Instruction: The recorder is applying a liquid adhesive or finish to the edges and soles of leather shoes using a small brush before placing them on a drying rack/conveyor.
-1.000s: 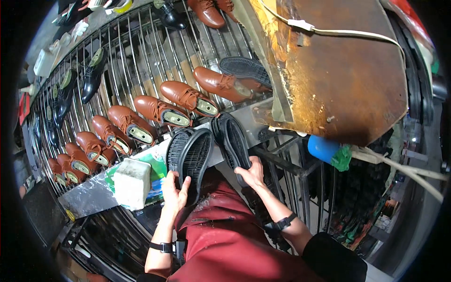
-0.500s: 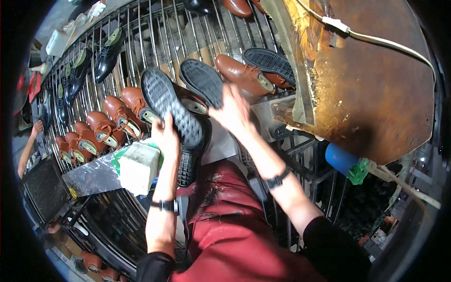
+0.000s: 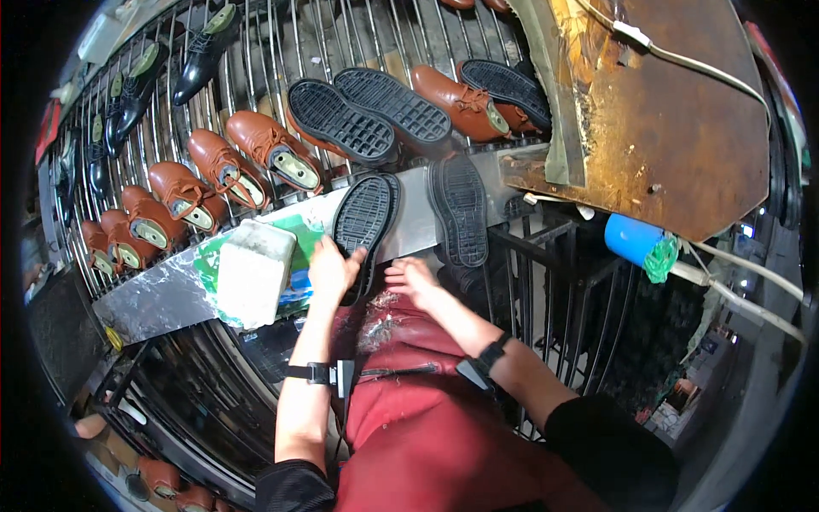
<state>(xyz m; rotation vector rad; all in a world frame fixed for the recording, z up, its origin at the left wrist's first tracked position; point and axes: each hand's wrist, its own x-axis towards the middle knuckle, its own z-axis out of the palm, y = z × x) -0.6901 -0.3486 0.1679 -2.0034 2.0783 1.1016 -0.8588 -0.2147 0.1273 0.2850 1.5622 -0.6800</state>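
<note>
My left hand (image 3: pixel 334 271) is closed on the near end of a black ridged rubber shoe sole (image 3: pixel 365 213), which lies across the metal ledge in front of my lap. Just right of it, my right hand (image 3: pixel 413 282) hovers with bent fingers apart and nothing in them. A second loose black sole (image 3: pixel 461 209) lies farther right on the ledge. Beyond, two black soles, a left one (image 3: pixel 339 119) and a right one (image 3: pixel 397 104), rest tread up on the rack, with brown leather showing beneath the left one.
Brown lace-up shoes (image 3: pixel 229 171) line the rod rack (image 3: pixel 328 38), with black shoes (image 3: pixel 205 55) farther back. A whitish block (image 3: pixel 253 271) sits on the ledge (image 3: pixel 158 299) at left. A worn brown board (image 3: pixel 674 128) with a cable and a blue cylinder (image 3: pixel 633 239) stand right.
Both hands have drawn back toward my lap from the rack. The sole my left hand held now lies on the rack beside the other, and that hand grips a different sole.
</note>
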